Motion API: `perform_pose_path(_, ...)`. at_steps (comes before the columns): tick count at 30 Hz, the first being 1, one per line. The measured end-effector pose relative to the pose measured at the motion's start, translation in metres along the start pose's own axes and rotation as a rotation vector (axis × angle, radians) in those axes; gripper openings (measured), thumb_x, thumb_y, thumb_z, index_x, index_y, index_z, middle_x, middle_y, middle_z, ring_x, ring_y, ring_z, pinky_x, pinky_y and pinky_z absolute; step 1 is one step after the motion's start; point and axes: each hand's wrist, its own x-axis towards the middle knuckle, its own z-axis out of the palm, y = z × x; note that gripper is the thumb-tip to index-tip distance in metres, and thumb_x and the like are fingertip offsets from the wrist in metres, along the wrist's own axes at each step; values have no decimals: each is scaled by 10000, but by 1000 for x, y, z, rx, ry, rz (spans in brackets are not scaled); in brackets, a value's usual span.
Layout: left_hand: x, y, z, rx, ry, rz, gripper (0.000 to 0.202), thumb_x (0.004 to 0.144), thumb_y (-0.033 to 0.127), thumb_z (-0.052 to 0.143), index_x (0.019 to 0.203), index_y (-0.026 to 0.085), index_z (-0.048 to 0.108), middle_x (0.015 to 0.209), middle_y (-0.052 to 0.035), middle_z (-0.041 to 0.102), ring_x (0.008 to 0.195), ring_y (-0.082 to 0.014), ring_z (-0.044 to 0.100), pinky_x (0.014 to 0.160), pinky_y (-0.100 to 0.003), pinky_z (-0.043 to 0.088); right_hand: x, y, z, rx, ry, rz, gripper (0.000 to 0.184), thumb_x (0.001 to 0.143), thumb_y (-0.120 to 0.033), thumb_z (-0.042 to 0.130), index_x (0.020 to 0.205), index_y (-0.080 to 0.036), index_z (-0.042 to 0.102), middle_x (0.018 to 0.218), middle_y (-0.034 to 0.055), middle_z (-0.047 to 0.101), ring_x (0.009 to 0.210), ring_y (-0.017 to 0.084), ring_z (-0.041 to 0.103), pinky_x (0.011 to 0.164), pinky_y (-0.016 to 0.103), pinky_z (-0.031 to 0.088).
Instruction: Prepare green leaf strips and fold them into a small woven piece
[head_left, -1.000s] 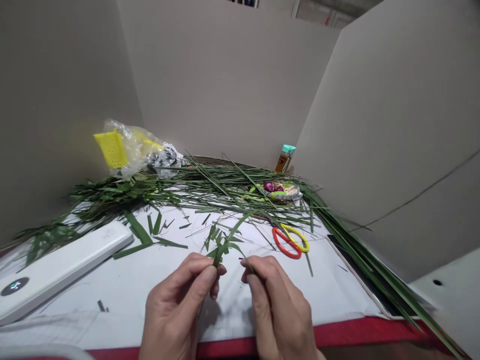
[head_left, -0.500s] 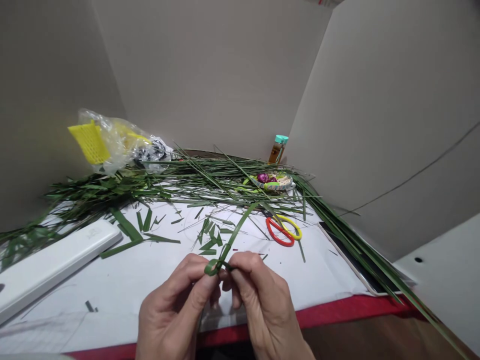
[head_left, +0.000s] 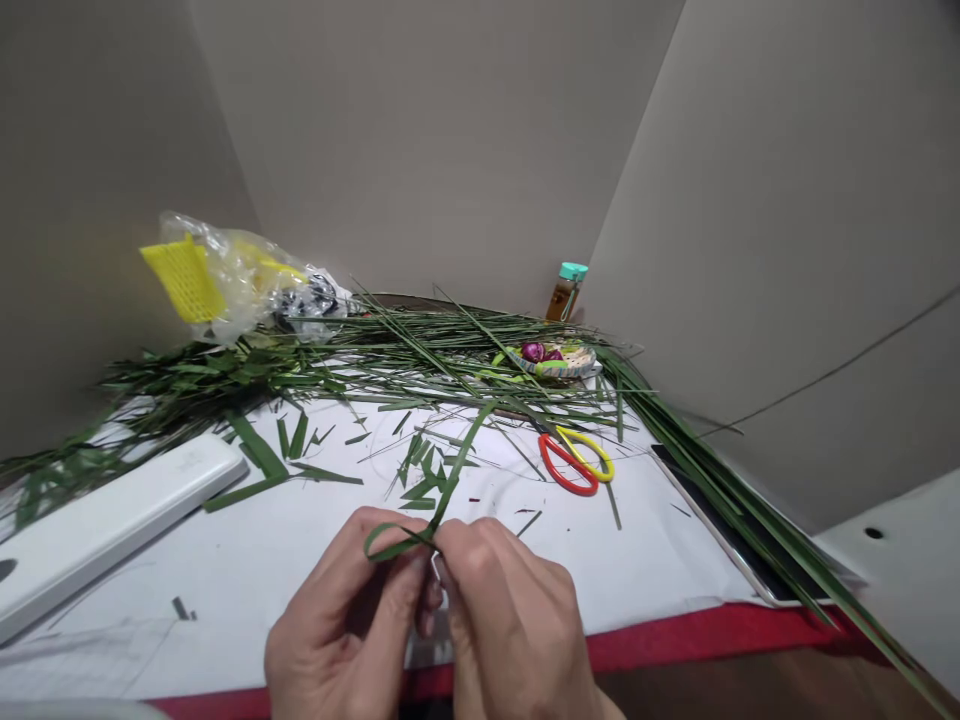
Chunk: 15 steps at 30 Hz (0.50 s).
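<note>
Both hands meet at the near edge of the table and pinch one long green leaf strip (head_left: 448,483). My left hand (head_left: 341,625) holds the strip's near end, which curls into a small loop over its fingers. My right hand (head_left: 502,620) presses against the left, thumb and fingers closed on the strip beside the loop. The strip's free end runs up and away toward the heap of leaves (head_left: 390,365).
Red and yellow scissors (head_left: 576,460) lie right of the hands. A white flat device (head_left: 112,520) sits at left, a clear bag with a yellow mesh piece (head_left: 225,285) behind. A small dish (head_left: 559,360) and a teal-capped bottle (head_left: 568,290) stand at the back. Cut leaf bits litter the white sheet (head_left: 660,570).
The hands came together from a small gap. The strip's near end has been bent round into a loop that now sticks out to the left over my left fingers.
</note>
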Motion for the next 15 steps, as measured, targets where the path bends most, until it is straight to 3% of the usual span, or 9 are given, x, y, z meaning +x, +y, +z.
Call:
perform_pose_path(7,-4,-3,2,29,12,-31,110,877,221,650,834,305,705,767,36,630,623,-121,565,539,-167,475,4,6,-2,38,89,50,184,962,-85,430,1084,-166,541,715,9,611,581,139,568,590,269,406)
perform_pose_path(11,-4,-2,5,67,52,-18,134,868,194,650,811,306,698,740,36,599,695,-132,582,576,-154,471,5,8,0,-18,53,-39,229,943,-85,406,1103,-145,558,710,28,579,600,171,528,554,299,361)
perform_pose_path(15,-4,-2,6,67,62,-25,143,874,195,643,834,320,700,739,45,598,658,-120,577,555,-148,467,3,8,-1,4,-7,-1,288,933,-70,362,1106,-159,574,764,45,579,673,189,542,570,304,364)
